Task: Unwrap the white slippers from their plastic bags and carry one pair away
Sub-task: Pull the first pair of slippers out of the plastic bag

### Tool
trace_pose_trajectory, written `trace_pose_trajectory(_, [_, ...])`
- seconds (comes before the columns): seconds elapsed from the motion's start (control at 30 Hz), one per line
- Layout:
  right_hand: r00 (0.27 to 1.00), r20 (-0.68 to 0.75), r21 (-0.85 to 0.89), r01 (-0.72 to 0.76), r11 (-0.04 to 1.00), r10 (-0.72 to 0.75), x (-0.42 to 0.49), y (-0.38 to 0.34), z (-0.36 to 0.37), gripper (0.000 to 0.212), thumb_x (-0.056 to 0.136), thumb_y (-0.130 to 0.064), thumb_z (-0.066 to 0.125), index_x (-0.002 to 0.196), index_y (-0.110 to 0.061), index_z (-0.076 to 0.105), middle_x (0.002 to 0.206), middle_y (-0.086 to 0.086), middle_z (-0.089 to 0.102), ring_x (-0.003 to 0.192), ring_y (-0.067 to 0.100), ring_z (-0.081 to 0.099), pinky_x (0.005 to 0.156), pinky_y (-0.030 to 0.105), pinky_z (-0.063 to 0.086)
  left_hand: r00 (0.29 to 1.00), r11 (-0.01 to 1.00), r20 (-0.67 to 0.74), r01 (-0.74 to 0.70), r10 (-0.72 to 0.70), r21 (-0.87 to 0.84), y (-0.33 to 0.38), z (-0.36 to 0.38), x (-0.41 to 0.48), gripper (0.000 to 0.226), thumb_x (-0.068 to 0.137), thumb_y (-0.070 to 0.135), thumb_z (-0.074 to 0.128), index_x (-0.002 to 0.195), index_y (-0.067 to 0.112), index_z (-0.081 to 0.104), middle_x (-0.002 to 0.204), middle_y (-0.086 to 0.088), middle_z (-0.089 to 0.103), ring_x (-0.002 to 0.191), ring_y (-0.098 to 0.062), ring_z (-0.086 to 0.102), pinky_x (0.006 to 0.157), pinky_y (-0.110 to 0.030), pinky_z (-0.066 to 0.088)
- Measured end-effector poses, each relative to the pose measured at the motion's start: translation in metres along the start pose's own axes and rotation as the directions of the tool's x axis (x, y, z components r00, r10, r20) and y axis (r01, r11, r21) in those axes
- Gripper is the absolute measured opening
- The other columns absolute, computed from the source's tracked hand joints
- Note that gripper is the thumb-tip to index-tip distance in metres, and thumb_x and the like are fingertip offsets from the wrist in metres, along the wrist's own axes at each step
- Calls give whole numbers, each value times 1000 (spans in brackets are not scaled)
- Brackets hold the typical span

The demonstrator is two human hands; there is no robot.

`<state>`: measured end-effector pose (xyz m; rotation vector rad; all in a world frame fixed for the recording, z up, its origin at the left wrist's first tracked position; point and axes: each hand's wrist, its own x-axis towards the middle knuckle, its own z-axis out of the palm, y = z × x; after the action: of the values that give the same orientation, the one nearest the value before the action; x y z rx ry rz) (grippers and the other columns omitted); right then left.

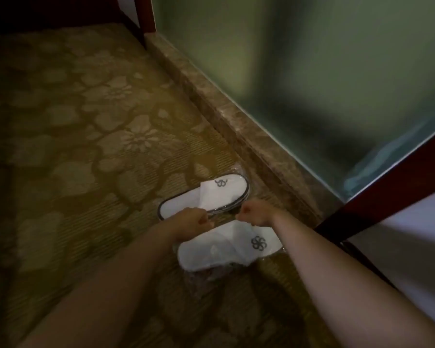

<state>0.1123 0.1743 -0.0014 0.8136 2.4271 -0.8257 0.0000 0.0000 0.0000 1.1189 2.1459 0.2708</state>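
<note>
Slippers, two bagged pairs (203, 197) (230, 246), lower centre on carpet (68, 136); left hand (192, 221) and right hand (253, 213), two, fingers curled pinching plastic

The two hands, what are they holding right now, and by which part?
Both the left hand and right hand pinch the near edge of the clear plastic bag around the farther slipper pair, as if pulling it apart.

Two packs of white slippers lie on the floor, each still in clear plastic. The far pack (203, 197) shows a flat white slipper with dark edging and a grey swirl logo near its right-hand toe. The near pack (230, 244) lies just beside it, logo also to the right, its crinkled bag (206, 275) loose at the near end.
</note>
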Motion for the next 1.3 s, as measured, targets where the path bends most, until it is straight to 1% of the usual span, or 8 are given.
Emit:
trace_pose_trajectory(0.17, [995, -101, -175, -29, 984, 11, 11, 12, 15, 69, 80, -45, 63, 135, -10, 42, 144, 16, 41, 131, 33, 41, 104, 39, 38, 998, 1000, 61, -18, 17, 24, -11, 14, 11, 19, 89, 44, 51, 82, 26, 54, 92, 3, 59, 92, -18, 57, 75, -29, 42])
trace_pose_trajectory(0.33, [978, -126, 7, -168, 986, 168, -12, 44, 40, 105, 78, -47, 68, 151, -22, -4, 159, 13, -6, 145, 36, 7, 116, 51, 19, 991, 989, 63, 115, -121, 90, -16, 54, -3, 104, 71, 74, 49, 150, 12, 18, 158, -11, 22, 142, -30, 27, 116, -43, 25])
trace_pose_trajectory(0.53, [953, -85, 175, -273, 946, 290, -18, 61, 51, 120, 73, -43, 74, 149, -17, -16, 158, 18, -9, 146, 37, 3, 117, 51, 14, 924, 960, 259, 268, -281, 86, 9, 83, -9, 106, 75, 79, 34, 151, 20, -12, 159, -12, -20, 146, -37, -15, 119, -49, 0])
trace_pose_trajectory(0.67, [936, -89, 387, -282, 878, 340, -14, 76, 49, 121, 63, -37, 84, 150, -7, 6, 155, 20, 22, 141, 34, 27, 115, 46, 26, 917, 958, 282, 256, -282, 126, 5, 85, -10, 105, 77, 78, 33, 151, 21, -13, 157, -14, -25, 145, -37, -18, 119, -49, -2])
trace_pose_trajectory(0.83, [930, 21, 596, -307, 742, 368, -25, 85, 27, 69, 72, -18, 79, 131, 5, 50, 134, 23, 53, 120, 36, 54, 100, 45, 46, 920, 961, 278, 253, -275, 114, 3, 86, -9, 101, 79, 75, 33, 151, 20, -13, 158, -15, -23, 146, -38, -16, 120, -50, 0])
trace_pose_trajectory(0.97, [942, -44, 716, -203, 668, 333, -30, 72, 11, 62, 72, -28, 78, 123, 1, 57, 121, 23, 62, 99, 34, 64, 71, 40, 58, 935, 969, 252, 241, -249, 60, 5, 66, -5, 93, 82, 70, 32, 152, 15, 7, 160, -14, 8, 147, -35, 13, 119, -47, 15])
trace_pose_trajectory(1.07, [946, -193, 724, -41, 688, 260, -39, 47, -3, 45, 79, -26, 73, 117, -6, 61, 114, 14, 65, 90, 26, 62, 69, 32, 53, 973, 989, 194, 137, -126, -47, 5, 26, -8, 61, 95, 47, 37, 140, 5, 39, 140, -8, 46, 134, -28, 41, 108, -32, 32])
trace_pose_trajectory(1.3, [971, -237, 539, 154, 828, -26, -66, -37, -58, 38, 76, -34, 73, 107, -15, 62, 104, 7, 69, 86, 20, 67, 68, 32, 55, 977, 871, -196, -22, -86, -491, 18, -86, -39, 62, 92, 43, 48, 142, 9, 34, 137, -3, 46, 120, -20, 47, 92, -30, 38])
